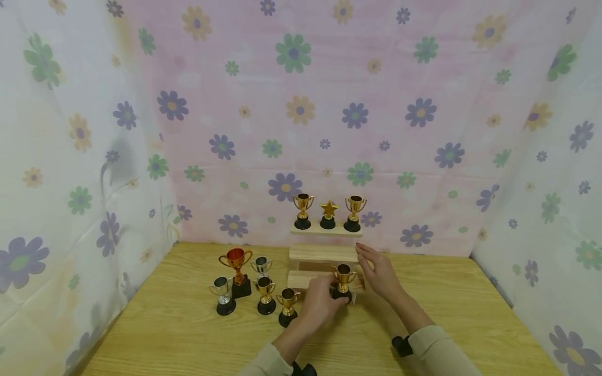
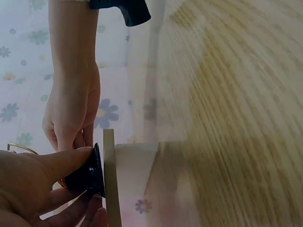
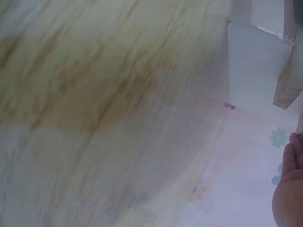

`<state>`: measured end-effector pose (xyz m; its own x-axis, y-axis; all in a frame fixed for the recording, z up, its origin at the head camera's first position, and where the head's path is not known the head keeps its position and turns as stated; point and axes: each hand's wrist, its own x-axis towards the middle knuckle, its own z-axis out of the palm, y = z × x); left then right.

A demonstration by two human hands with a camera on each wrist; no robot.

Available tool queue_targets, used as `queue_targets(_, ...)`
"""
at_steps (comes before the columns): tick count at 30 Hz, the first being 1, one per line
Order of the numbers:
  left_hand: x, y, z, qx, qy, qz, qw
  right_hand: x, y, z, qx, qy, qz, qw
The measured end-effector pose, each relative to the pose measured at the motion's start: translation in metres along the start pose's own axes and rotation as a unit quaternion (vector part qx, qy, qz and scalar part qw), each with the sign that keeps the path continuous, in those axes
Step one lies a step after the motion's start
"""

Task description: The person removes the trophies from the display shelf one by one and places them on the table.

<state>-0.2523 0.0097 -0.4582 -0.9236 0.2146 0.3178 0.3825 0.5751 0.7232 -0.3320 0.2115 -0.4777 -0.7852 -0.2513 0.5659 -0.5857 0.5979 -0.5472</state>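
My left hand [image 1: 321, 302] grips a small gold trophy cup [image 1: 344, 275] by its black base [image 2: 85, 176], thumb on one side and fingers on the other. That base is at the front edge of the lowest step of a wooden three-tier stand [image 1: 301, 280]; in the left wrist view it appears against the board [image 2: 110, 177]. Beside the stand's right end, my right hand [image 1: 383, 277] has its fingers extended, fingertips by the middle step [image 1: 322, 252]. Whether they touch it cannot be told. The right wrist view catches only part of that hand [image 3: 289, 189].
Along the top step stand two gold cups [image 1: 303, 206] [image 1: 355, 207] flanking a gold star trophy [image 1: 328, 210]. Left of the stand, on the wooden table [image 1: 188, 334], are a larger reddish-gold cup [image 1: 238, 263], two silver cups [image 1: 223, 291] [image 1: 262, 265] and two gold cups [image 1: 266, 292] [image 1: 288, 303].
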Motion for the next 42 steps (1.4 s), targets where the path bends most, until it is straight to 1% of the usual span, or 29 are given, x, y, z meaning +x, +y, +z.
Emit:
queue_targets(6, -0.004, 0.003, 0.004, -0.011, -0.023, 0.011, 0.9996, 0.000, -0.003, 0.000, 0.004, -0.002, -0.001, 1.0000)
queue_targets(10, -0.008, 0.006, 0.006, -0.012, -0.042, 0.012, 0.9990, -0.001, -0.004, 0.000, 0.003, -0.005, -0.002, 1.0000)
queue_targets(17, -0.013, 0.002, 0.012, -0.030, -0.076, -0.008, 0.9966, 0.000, -0.003, 0.000, 0.002, -0.003, -0.007, 1.0000)
queue_targets(23, -0.015, -0.004, 0.019, -0.035, -0.088, -0.011, 0.9954, 0.000, -0.003, 0.000, -0.001, -0.004, -0.003, 1.0000)
queue_targets(30, -0.014, -0.006, 0.027, -0.065, -0.114, -0.044, 0.9904, 0.001, -0.004, -0.001, -0.002, -0.007, 0.003, 1.0000)
queue_targets(33, -0.013, -0.006, 0.030, -0.066, -0.118, -0.047, 0.9898, 0.001, -0.004, -0.002, -0.001, -0.005, -0.001, 1.0000)
queue_targets(38, -0.013, -0.009, 0.035, -0.054, -0.113, -0.031, 0.9917, 0.001, -0.004, -0.002, 0.002, -0.004, -0.007, 1.0000)
queue_targets(42, -0.014, -0.010, 0.038, -0.058, -0.111, -0.018, 0.9920, 0.001, -0.003, -0.003, 0.001, -0.004, -0.007, 1.0000)
